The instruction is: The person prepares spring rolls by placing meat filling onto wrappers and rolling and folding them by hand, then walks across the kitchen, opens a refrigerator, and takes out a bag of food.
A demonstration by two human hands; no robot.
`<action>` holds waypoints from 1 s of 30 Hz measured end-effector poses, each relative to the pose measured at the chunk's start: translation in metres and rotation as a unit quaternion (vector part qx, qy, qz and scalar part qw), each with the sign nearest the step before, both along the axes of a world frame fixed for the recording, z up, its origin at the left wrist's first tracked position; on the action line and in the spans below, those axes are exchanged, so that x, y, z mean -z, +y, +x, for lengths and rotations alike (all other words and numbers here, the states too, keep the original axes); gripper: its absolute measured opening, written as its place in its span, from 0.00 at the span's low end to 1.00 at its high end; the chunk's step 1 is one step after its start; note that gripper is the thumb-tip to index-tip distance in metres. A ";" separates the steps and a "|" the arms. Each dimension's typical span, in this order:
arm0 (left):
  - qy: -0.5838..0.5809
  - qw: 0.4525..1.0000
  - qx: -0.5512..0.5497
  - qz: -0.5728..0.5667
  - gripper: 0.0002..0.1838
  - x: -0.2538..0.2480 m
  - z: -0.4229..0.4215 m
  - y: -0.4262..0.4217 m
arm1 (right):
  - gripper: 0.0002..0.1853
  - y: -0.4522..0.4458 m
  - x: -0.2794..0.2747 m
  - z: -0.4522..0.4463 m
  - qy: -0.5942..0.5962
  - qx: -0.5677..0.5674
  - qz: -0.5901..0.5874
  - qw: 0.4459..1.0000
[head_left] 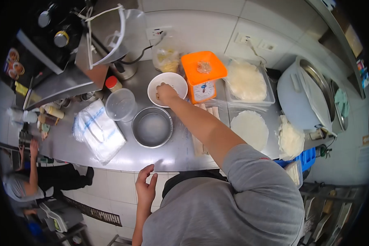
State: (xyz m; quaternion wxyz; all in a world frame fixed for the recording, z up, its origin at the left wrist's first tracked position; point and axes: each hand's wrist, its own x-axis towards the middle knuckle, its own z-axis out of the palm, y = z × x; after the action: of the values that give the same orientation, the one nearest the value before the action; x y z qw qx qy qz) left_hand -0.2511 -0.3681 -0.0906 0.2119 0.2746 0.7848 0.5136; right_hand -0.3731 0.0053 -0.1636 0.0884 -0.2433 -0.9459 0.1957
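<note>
My right hand (166, 94) reaches into a white bowl (179, 83), its fingers bent together at the bowl's left side; what they pinch is hidden. Just right of the bowl stands an orange kitchen scale (203, 91) with a dial, and a small beige lump (204, 67) lies on its orange pan (217, 73). My left hand (146, 186) hangs in front of the table edge, thumb and fingers apart, holding nothing. In front of the bowl sits a round metal pan (152, 128). Pale rolls (199, 145) lie partly under my right forearm, beside a thin round wrapper sheet (250, 130).
A clear plastic tub (121, 105), a red-lidded jar (113, 83) and a stack of plastic bags (100, 131) stand left. A container of wrapper sheets (248, 82) and a large whitish tub (301, 96) are right. Another person (26, 184) works at far left.
</note>
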 end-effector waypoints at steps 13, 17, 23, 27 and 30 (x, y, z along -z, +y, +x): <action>0.018 0.998 0.056 -0.008 0.17 -0.019 -0.004 0.021 | 0.04 0.045 -0.035 -0.001 0.012 -0.206 0.261 0.943; 0.017 0.998 0.062 0.000 0.17 -0.017 -0.006 0.024 | 0.08 0.043 -0.143 0.044 0.176 0.004 -0.386 0.906; 0.020 0.997 0.074 0.006 0.17 -0.019 -0.007 0.028 | 0.09 0.117 -0.173 0.089 0.087 0.101 -0.024 0.991; 0.014 0.996 0.087 0.006 0.17 -0.016 -0.007 0.030 | 0.09 0.153 -0.149 0.096 -0.197 -0.047 0.175 0.964; 0.016 0.995 0.094 0.005 0.17 -0.018 -0.007 0.033 | 0.10 0.137 -0.149 0.110 0.070 0.152 -0.201 0.965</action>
State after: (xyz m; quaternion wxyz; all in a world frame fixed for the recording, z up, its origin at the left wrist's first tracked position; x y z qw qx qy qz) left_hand -0.2583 -0.3349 -0.0729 0.2454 0.3564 0.7563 0.4907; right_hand -0.2628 0.1424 -0.0148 0.1321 -0.3828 -0.8307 0.3821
